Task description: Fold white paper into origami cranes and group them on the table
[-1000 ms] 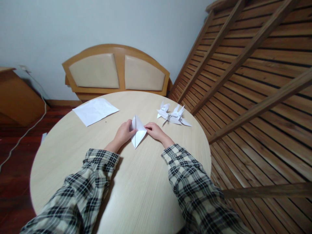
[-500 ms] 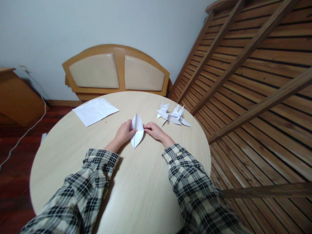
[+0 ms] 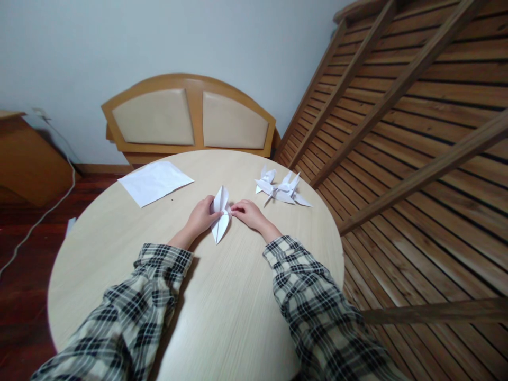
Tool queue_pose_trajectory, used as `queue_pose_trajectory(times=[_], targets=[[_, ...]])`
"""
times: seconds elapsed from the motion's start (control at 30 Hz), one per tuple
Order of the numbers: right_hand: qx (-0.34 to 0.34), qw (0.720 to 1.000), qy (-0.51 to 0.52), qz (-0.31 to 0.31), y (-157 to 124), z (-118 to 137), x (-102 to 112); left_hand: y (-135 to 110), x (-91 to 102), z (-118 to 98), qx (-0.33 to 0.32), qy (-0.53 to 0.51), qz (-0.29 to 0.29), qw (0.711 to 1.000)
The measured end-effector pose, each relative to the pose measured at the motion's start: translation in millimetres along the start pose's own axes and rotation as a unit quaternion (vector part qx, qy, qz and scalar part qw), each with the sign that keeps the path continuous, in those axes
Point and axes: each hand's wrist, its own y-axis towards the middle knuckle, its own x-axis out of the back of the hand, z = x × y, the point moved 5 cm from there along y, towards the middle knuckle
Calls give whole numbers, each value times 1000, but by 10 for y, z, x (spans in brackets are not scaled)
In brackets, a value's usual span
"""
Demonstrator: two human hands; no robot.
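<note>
A white, partly folded paper piece [image 3: 220, 219], narrow and pointed at both ends, lies near the middle of the round pale wooden table [image 3: 222, 307]. My left hand [image 3: 201, 216] presses on its left side with the fingers curled over the paper. Closing in from the right, my right hand [image 3: 245, 211] pinches the paper's right flap toward the centre crease. Both sleeves are black-and-white plaid.
A flat white sheet [image 3: 155, 180] lies at the table's far left. Two finished paper cranes [image 3: 282, 188] sit at the far right. A wooden chair back [image 3: 189, 116] stands behind the table. A slatted wooden frame [image 3: 413, 106] leans on the right.
My right hand has pushed the right flap of the paper inward toward the centre, so the piece went from a wide kite shape to a narrower one. The left hand stayed put.
</note>
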Motion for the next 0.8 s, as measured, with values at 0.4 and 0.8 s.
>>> queue_pose_trajectory(times=[0.4,0.8], targets=[[-47,999,-25,-6,1,38,-20,11,19,2,17,-87,25,996],[-40,999,-9,-22,-27,92,18,21,-28,37,16,-153,40,987]])
